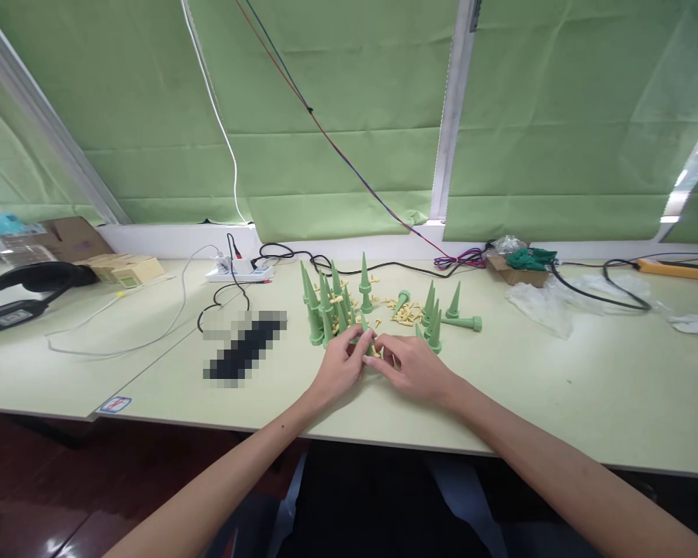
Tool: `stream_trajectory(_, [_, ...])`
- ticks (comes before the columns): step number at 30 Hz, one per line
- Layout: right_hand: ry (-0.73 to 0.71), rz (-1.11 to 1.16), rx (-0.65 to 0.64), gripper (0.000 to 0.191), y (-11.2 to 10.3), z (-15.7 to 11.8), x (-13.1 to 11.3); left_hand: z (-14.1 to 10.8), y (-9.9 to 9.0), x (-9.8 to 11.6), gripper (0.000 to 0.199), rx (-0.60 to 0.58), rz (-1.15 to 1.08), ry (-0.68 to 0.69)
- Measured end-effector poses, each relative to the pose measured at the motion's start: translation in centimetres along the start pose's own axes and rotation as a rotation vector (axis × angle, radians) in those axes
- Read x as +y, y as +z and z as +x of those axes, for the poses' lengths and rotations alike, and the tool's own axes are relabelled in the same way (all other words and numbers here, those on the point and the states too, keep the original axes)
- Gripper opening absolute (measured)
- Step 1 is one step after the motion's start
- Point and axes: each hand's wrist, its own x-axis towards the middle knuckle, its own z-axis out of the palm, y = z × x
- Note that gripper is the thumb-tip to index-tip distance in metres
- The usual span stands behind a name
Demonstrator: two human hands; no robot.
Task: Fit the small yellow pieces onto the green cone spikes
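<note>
My left hand [342, 363] is closed round a green plastic spike [364, 321], its tip poking up above the fingers. Against it, my right hand [417, 367] pinches a small yellow peg-like piece [376, 355], partly hidden by the fingertips. Just beyond my left hand stands a cluster of green spikes [324, 298], several with yellow pegs stuck through them. A taller spike [364, 279] stands behind them. Past my right hand are more upright spikes [434, 325], one lying spike [464, 322] and a pile of loose yellow pegs [408, 313].
To the left, a white power strip [241, 271], cables, a blurred-out dark item [244, 347] and black headphones [32, 291] lie on the table [558, 403]. At the back right sit a small cardboard box [517, 273] with green cloth and clear plastic bags [538, 306].
</note>
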Motion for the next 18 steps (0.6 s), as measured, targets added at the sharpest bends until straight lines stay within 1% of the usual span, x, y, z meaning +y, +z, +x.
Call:
stream_trajectory(2, [0.011,-0.015,0.047,0.025,-0.1,0.1,0.1,0.0,0.0,-0.1,0.033,0.053,0.069,0.036])
stream_trajectory(4, [0.022,-0.039,0.131,0.026,-0.2,0.3,0.3,-0.1,0.1,-0.2,0.030,0.098,0.118,0.064])
stream_trajectory(6, [0.037,-0.081,0.205,0.024,-0.5,0.6,0.6,0.0,0.2,-0.4,0.028,0.131,0.143,0.083])
stream_trajectory(8, [0.054,-0.132,0.231,0.020,-0.8,0.9,0.8,0.0,0.2,-0.5,0.026,0.141,0.162,0.097])
stream_trajectory(12, [0.112,-0.241,0.160,0.019,-1.2,1.6,0.9,0.2,0.3,-0.8,0.024,0.123,0.247,0.121])
stream_trajectory(18, [0.217,-0.354,-0.030,0.019,-1.4,3.4,1.4,0.3,0.3,-1.1,0.026,0.090,0.312,0.129])
